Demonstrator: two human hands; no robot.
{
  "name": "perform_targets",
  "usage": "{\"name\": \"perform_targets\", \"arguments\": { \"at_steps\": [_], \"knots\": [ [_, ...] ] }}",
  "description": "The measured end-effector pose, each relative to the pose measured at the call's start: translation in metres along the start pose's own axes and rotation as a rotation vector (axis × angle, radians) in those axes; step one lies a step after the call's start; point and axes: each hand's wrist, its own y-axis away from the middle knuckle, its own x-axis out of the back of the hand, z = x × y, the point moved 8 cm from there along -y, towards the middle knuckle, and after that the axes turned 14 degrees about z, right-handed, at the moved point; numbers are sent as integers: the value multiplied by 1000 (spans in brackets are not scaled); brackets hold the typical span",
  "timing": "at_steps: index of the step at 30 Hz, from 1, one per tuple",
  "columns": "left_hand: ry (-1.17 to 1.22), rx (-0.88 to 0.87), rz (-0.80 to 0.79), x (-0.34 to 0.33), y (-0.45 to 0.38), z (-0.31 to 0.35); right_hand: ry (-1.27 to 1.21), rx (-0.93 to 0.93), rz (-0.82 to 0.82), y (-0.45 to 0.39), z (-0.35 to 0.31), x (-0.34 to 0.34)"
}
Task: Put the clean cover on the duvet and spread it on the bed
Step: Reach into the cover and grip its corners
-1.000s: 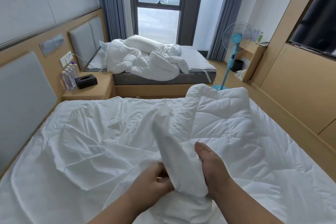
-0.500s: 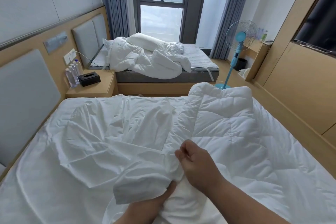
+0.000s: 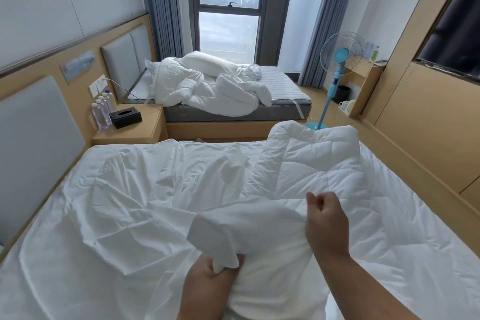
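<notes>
A smooth white duvet cover [image 3: 124, 205] lies wrinkled over the left and middle of the near bed. The quilted white duvet [image 3: 319, 163] covers the right side, its far corner folded up. My left hand [image 3: 213, 275] grips a bunched fold of the cover near the bottom edge of the view. My right hand [image 3: 326, 223] is further out and to the right, over the duvet. Its fingers curl at the cover's edge, with the back of the hand towards me. The fingertips are hidden.
A second bed [image 3: 233, 101] with crumpled white bedding stands by the window. Between the beds a nightstand [image 3: 135, 132] holds water bottles and a black tissue box. A blue standing fan [image 3: 337, 70] stands on the floor at the right, near the wooden wall with a TV [image 3: 457, 39].
My right hand has moved right and away along the cover's edge. My left hand has drawn back towards me with a bunch of cover in it.
</notes>
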Motion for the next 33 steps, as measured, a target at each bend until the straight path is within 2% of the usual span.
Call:
{"name": "perform_targets", "arguments": {
  "at_steps": [2, 3, 5, 7, 8, 10, 11, 12, 13, 14, 16, 17, 19, 22, 24, 26, 28, 30, 31, 32, 33],
  "knots": [
    [35, 13, 51, 2, -4, -9, -21, -342, 88, 2, 49, 5],
    [48, 13, 44, 1, -3, -10, 15, -500, 59, 13, 72, 1],
    [65, 50, 34, -3, -2, -12, 132, -589, -106, 40, 98, -14],
    [89, 70, 20, -3, -2, -8, 236, -425, -265, 60, 95, -28],
    [91, 79, 16, -1, -2, -6, 286, -270, -271, 63, 83, -30],
    [98, 87, -21, -1, -2, -5, 227, 88, -152, 58, 41, -21],
    [102, 97, -43, -2, -1, -3, 121, 237, -98, 59, 16, -14],
    [100, 110, -54, -2, 0, 0, -2, 321, -111, 61, -5, -8],
    [95, 114, -63, -2, 0, 1, -99, 344, -214, 65, -22, -7],
    [91, 102, -61, -2, -1, 2, -149, 325, -386, 73, -30, -12],
    [64, 85, -39, -1, -5, 1, -117, 289, -779, 103, -35, -26],
    [33, 82, -38, -1, -6, 0, -79, 339, -891, 117, -35, -28],
    [-23, 94, -48, 0, -8, -1, -29, 452, -952, 137, -36, -31],
    [-249, 68, -116, 1, -7, 0, 49, 529, -861, 141, -32, -36],
    [-436, -32, -198, -1, -5, 16, 21, 479, -770, 133, -32, -38],
    [-486, -157, -275, -4, -3, 47, -75, 314, -689, 116, -31, -39],
    [-354, -266, -445, -16, 9, 80, -191, 159, -700, 104, -34, -42],
    [-167, -215, -708, -35, 26, 100, -312, 47, -788, 101, -39, -48],
    [-65, -164, -786, -39, 30, 104, -346, 4, -812, 99, -38, -50],
    [2, -155, -776, -39, 27, 104, -371, -34, -820, 97, -33, -52],
    [16, -180, -683, -35, 19, 99, -396, -81, -814, 95, -26, -53]
  ]
}}
